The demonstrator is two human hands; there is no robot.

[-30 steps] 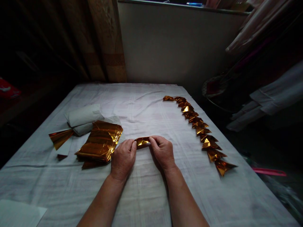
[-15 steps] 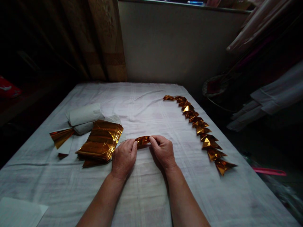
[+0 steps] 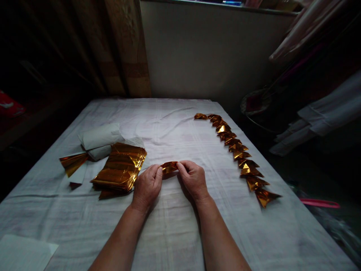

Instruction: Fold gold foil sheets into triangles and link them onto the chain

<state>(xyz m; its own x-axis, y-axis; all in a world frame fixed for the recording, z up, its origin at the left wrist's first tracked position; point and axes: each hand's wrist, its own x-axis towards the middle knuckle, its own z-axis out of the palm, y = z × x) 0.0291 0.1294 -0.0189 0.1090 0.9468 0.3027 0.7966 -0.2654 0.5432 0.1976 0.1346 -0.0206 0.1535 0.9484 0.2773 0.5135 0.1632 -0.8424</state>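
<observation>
Both hands work one small gold foil piece (image 3: 169, 166), held low over the white cloth of the bench (image 3: 180, 226). Left hand (image 3: 146, 187) pinches its left end between thumb and forefinger; right hand (image 3: 193, 180) pinches the right end the same way, other fingers curled under. The piece sits between the two thumbs, crumpled and partly folded, just off the cloth or brushing it; cannot tell which. Step in hand, by my reading: mid-fold, creasing the foil into the same pointed shape as the finished ones. Next move likely calls for pressing the crease flat with the thumbs while the forefingers keep both ends from springing open; foil is slippery and holds a wrong crease, so alignment matters before pressing. Left of the left hand, close by: a stack of flat gold foil sheets (image 3: 120, 169). Beyond that, a folded white paper wrapper (image 3: 99, 140) and one loose foil fan (image 3: 72, 162). Right of the right hand, well apart: a row of folded gold pieces (image 3: 239, 154) running away along the bench edge. Against half a second ago: hands a touch farther away from the body, foil more bunched, right thumb rolled over its end; stack and row unmoved.
</observation>
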